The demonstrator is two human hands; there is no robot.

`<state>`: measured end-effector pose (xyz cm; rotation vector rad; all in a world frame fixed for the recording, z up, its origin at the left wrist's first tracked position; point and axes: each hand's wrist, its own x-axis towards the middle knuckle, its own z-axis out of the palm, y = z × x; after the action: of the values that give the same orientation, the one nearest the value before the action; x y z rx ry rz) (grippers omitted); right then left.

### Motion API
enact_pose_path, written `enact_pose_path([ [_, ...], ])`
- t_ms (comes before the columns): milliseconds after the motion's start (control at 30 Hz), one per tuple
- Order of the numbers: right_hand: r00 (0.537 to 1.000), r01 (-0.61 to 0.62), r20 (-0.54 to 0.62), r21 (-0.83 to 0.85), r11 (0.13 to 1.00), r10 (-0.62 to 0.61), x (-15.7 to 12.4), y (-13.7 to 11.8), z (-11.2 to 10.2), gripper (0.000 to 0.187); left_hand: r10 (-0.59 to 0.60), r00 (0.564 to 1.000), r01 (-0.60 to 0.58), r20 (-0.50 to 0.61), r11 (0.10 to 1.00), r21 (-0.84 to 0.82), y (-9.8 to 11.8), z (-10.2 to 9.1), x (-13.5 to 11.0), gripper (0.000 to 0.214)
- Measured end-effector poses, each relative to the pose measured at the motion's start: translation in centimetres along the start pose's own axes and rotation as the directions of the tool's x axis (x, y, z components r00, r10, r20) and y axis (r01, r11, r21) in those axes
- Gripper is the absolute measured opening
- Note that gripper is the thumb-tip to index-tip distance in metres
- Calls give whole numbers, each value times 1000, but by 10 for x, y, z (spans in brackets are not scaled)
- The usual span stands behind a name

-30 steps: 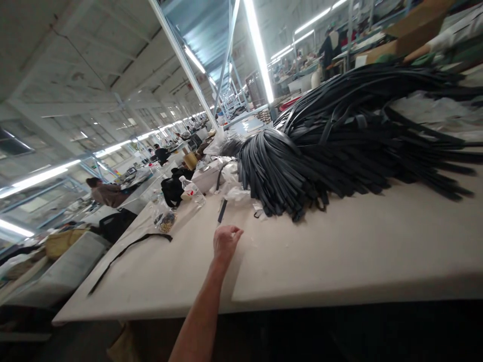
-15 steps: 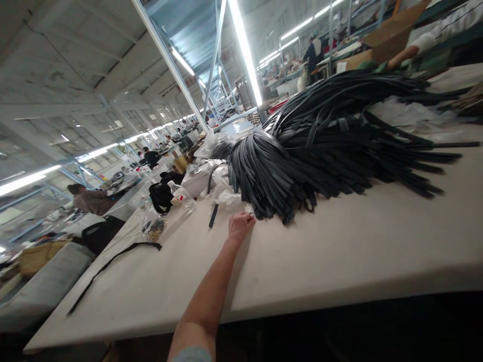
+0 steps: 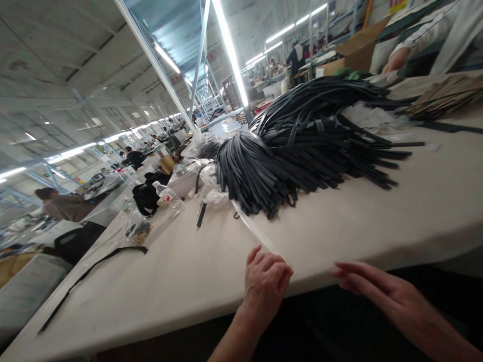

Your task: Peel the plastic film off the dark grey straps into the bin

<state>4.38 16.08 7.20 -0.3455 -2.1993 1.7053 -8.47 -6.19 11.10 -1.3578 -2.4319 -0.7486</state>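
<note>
My left hand (image 3: 266, 281) rests at the near edge of the pale table (image 3: 377, 216), fingers curled. It seems to pinch the end of a thin clear plastic strip (image 3: 256, 229) that runs back toward a big pile of black straps (image 3: 302, 141). To its right, my right hand (image 3: 370, 286) lies at the table edge with fingers stretched out toward the left, holding nothing.
A single black strap (image 3: 86, 274) lies at the left. A water bottle (image 3: 166, 193), a black bag (image 3: 145, 196) and a clear bag of small parts (image 3: 141, 231) sit behind it. A co-worker's hand (image 3: 396, 59), a cardboard box (image 3: 358, 48) and tan sheets (image 3: 445, 93) are at far right.
My left hand reached to the foot of the strap pile, then drew back to the near edge with the clear strip. My right hand has come into view.
</note>
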Motion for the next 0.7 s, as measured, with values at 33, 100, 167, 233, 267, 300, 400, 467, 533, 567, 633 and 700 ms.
enact_pose_path([
  [33,994,-7,110,2,1000,6,9,-6,11,35,1,1000,-1,13,1000,0,6,2,-4,17],
  [100,956,1,295,-11,1000,2,33,-20,38,48,4,999,-4,33,1000,4,13,5,-10,18],
  [167,932,12,363,-14,1000,-6,59,-32,64,54,17,999,-17,40,1000,-3,17,6,-13,20],
  [233,919,-4,393,6,1000,1,80,-40,84,54,28,999,-27,37,999,-37,19,6,-18,19],
  [267,915,-18,405,25,1000,6,87,-42,90,53,22,999,-19,29,997,-74,20,6,-21,16],
  [300,911,-31,412,50,998,8,93,-43,93,54,-6,1000,7,10,992,-129,21,6,-25,12],
  [400,914,-59,405,135,989,-1,99,-48,91,57,-243,968,199,-62,894,-403,18,8,-35,12],
  [467,929,-58,370,172,983,-10,99,-53,84,58,-464,886,356,-16,701,-618,13,11,-37,28],
  [533,939,-49,343,185,981,-18,96,-61,79,58,-575,805,451,143,437,-778,9,14,-30,43],
  [567,942,-40,336,183,982,-24,95,-64,78,56,-576,783,478,236,313,-821,9,15,-24,47],
  [633,945,-8,323,159,987,-45,92,-71,78,51,-508,775,503,376,135,-853,11,16,-10,46],
  [700,950,45,303,109,993,-76,91,-75,80,46,-435,785,515,441,63,-855,17,18,2,37],
])
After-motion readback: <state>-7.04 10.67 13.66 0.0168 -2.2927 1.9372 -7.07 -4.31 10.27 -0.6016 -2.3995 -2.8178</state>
